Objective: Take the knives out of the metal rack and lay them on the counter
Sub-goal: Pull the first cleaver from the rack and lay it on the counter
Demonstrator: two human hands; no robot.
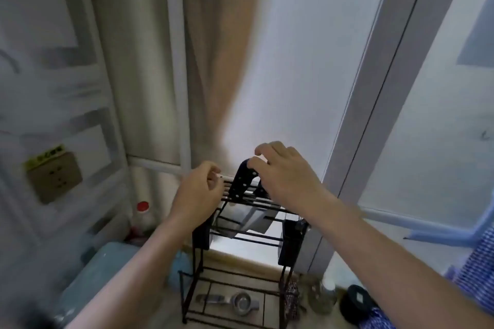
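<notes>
A black metal wire rack (pixel 235 275) stands on the counter against the window. A knife with a black riveted handle (pixel 243 179) sticks up out of the rack's top bars, its broad steel blade (pixel 251 218) hanging inside. My right hand (pixel 283 171) reaches over the top, thumb and fingers touching the handle's upper end. A second dark handle shows just under that hand. My left hand (pixel 200 189) rests curled on the rack's top left bars; I cannot tell if it grips a bar.
A red-capped bottle (pixel 142 215) and a pale blue container (pixel 101 272) stand left of the rack. A metal strainer (pixel 242 303) lies under the rack on the wooden counter (pixel 171 310). A glass jar (pixel 324 295) and a black lid (pixel 357 302) sit to the right.
</notes>
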